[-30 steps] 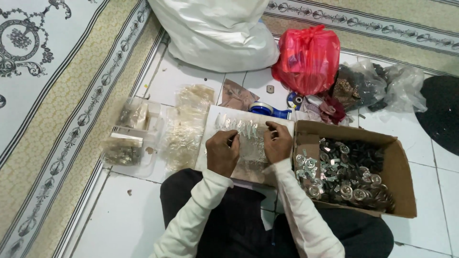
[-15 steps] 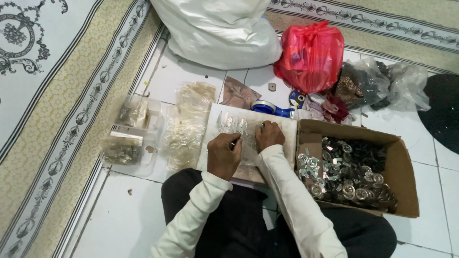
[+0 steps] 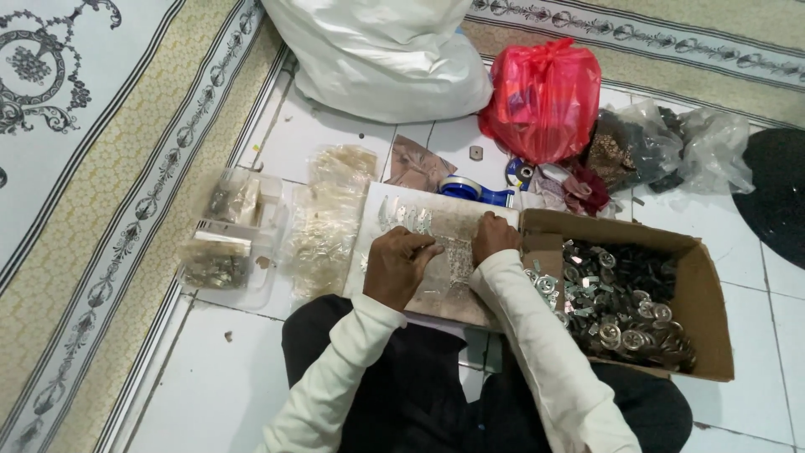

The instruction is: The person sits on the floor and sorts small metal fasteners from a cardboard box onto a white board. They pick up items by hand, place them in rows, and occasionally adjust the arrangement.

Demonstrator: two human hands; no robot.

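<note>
Fingers of both hands, left hand (image 3: 401,267) and right hand (image 3: 495,237), pinch a clear plastic packet (image 3: 457,256) on the pale board (image 3: 394,210); a loose grip could spill small parts onto the white tiled floor (image 3: 210,377).

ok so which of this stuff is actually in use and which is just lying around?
In use:
left hand and right hand, both on the small clear packet
flat board under it
cardboard box of metal parts by the right hand

Lying about:
white sack
red plastic bag
blue tape dispenser
clear bags
plastic tray
</note>
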